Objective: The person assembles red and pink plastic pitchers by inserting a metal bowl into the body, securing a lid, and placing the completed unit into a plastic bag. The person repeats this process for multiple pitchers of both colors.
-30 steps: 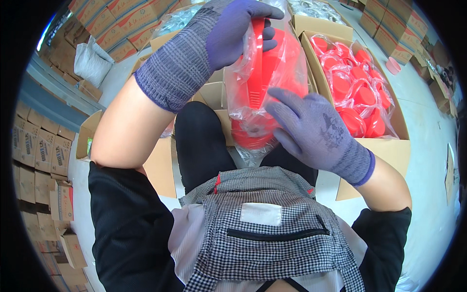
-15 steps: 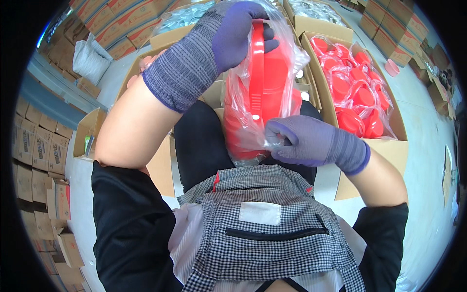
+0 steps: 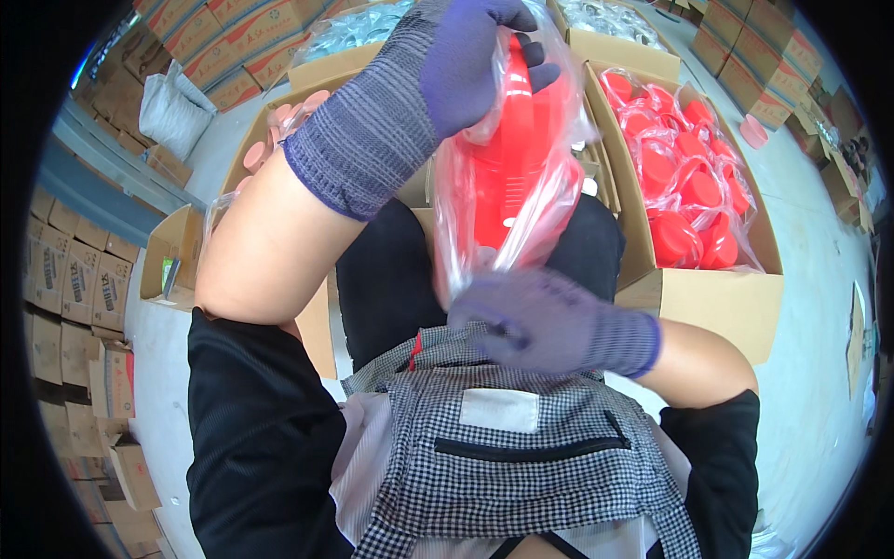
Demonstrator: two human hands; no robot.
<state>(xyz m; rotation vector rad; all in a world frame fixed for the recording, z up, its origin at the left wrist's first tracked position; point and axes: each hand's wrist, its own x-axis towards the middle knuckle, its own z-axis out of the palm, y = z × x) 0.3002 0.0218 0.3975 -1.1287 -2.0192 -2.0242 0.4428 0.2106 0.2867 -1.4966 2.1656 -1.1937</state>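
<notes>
Over my lap hangs a red plastic jug-like container with a ribbed strap handle, inside a clear plastic bag. My left hand, in a purple-grey knit glove, is closed round the handle's upper end, with bag film bunched about the fingers. Gloved alike, my right hand is at the bag's lower end, just above my checked apron. Motion smears its curled-looking fingers, and whether they grip the film cannot be made out.
At the right stands a cardboard box of bagged red containers. Pink pieces show in a box behind my left forearm. Farther back are boxes of clear bagged items. Stacked cartons line the left side.
My right hand has moved left and down along the bag's lower end. The red container has swung slightly, its handle now slanting, and my left hand has shifted a little right.
</notes>
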